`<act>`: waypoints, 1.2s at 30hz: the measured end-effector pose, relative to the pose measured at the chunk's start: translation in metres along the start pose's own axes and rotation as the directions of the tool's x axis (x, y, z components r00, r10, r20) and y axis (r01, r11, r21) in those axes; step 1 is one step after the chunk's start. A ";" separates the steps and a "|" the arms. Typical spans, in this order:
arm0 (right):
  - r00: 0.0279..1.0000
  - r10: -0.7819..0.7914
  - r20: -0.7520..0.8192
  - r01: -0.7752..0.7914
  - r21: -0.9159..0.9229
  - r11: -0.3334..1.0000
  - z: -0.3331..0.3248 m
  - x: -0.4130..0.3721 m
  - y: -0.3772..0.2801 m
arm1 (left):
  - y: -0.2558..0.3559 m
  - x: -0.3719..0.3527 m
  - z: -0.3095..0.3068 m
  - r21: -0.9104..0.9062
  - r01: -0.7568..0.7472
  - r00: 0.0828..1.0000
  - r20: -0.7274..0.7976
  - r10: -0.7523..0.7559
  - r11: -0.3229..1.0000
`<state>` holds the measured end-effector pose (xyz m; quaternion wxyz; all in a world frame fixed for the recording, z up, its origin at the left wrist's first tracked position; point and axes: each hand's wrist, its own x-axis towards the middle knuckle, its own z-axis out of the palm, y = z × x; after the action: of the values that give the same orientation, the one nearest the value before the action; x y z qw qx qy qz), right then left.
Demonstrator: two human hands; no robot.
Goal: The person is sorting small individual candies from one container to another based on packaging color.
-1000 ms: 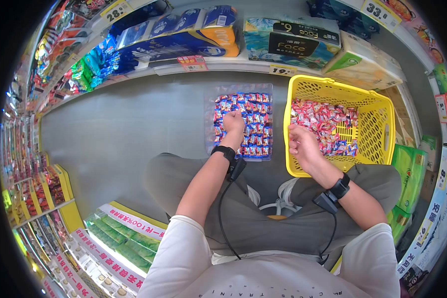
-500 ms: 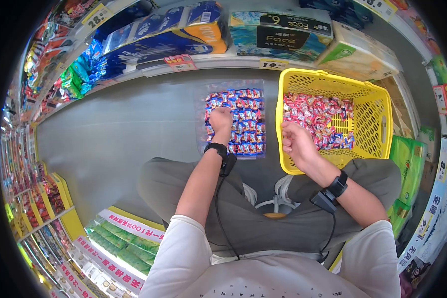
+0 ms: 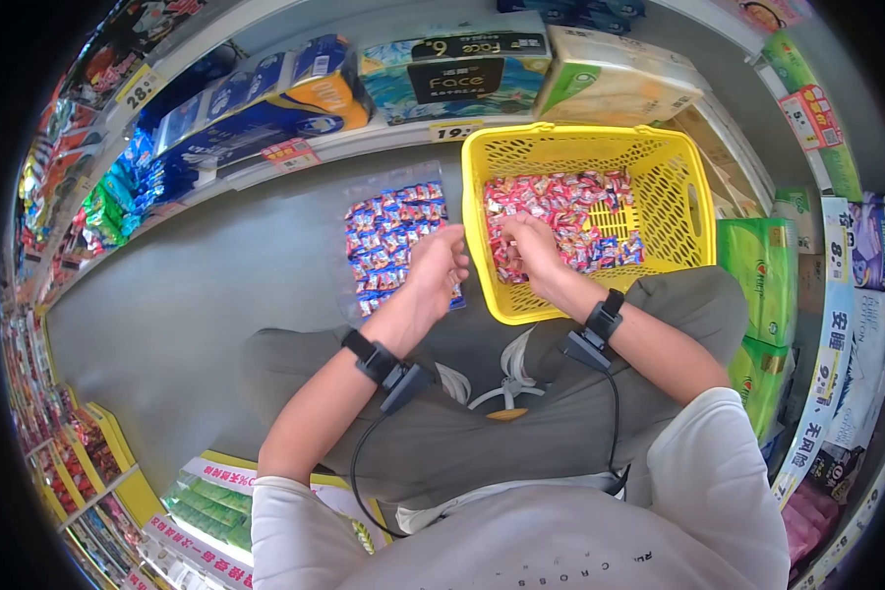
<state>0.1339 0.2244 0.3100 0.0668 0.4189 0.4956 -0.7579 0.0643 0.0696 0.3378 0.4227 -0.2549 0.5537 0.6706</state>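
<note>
Rows of small candies in blue-and-red wrappers [image 3: 388, 231] fill a clear plastic tray [image 3: 364, 181] on the floor. My left hand [image 3: 437, 264] is over the tray's right edge, close to the basket's left rim, with its fingers curled in. Whatever may be inside them is hidden. To the right stands a yellow basket [image 3: 703, 211] that holds loose candies in pink-and-red wrappers [image 3: 570, 197] and a few blue ones at the near side. Above these candies, inside the rim, my right hand [image 3: 531, 248] has its fingers bent together; I cannot see anything held in them.
Behind the tray and basket runs a shelf with tissue packs [image 3: 452, 74] and price tags. Green packs [image 3: 757, 285] stand right of the basket. My crossed legs [image 3: 315, 364] border the near side. A cable hangs from each wrist strap. Snack shelves [image 3: 69, 433] line the left.
My left hand has moved right, from the tray's middle to its edge beside the basket. My right hand has gone from the basket's left rim to over the candies inside. The view has shifted.
</note>
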 end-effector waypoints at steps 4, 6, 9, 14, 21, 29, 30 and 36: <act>0.991 -0.099 -0.091 0.065 -0.320 0.945 -0.044 0.036 -0.004 | -0.010 -0.034 0.026 -0.032 0.109 0.992 0.059 -0.107 0.993; 0.975 -0.125 -0.186 0.025 -0.463 0.886 -0.074 0.059 -0.004 | -0.007 -0.044 0.034 0.031 0.082 0.990 0.114 -0.085 0.996; 0.973 0.022 -0.229 -0.167 -0.635 0.754 -0.160 0.132 0.012 | 0.004 -0.056 0.041 -0.018 0.106 0.980 0.170 -0.101 0.994; 0.943 0.129 -0.308 -0.317 -0.947 0.059 -0.224 0.150 0.000 | 0.024 -0.062 0.049 -0.076 0.063 0.978 0.204 -0.047 0.995; 0.922 0.265 -0.281 -0.292 -0.956 0.002 -0.201 0.129 0.009 | 0.030 -0.056 0.053 -0.122 0.080 0.984 0.169 -0.059 0.989; 0.952 0.190 -0.241 -0.208 -0.961 -0.180 -0.190 0.133 0.016 | 0.024 -0.054 0.051 -0.108 0.108 0.983 0.161 -0.090 0.988; 0.952 0.189 -0.239 -0.206 -0.962 -0.179 -0.193 0.137 0.018 | 0.024 -0.054 0.050 -0.109 0.113 0.983 0.159 -0.095 0.988; 0.979 0.026 -0.200 -0.199 -0.979 -0.054 -0.230 0.172 0.050 | 0.028 -0.052 0.048 -0.108 0.071 0.978 0.202 -0.048 0.992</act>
<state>0.1799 0.4392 0.1184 0.3805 0.3248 0.8559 -0.1310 0.0729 0.1000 0.4069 0.4806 -0.2272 0.4612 0.7105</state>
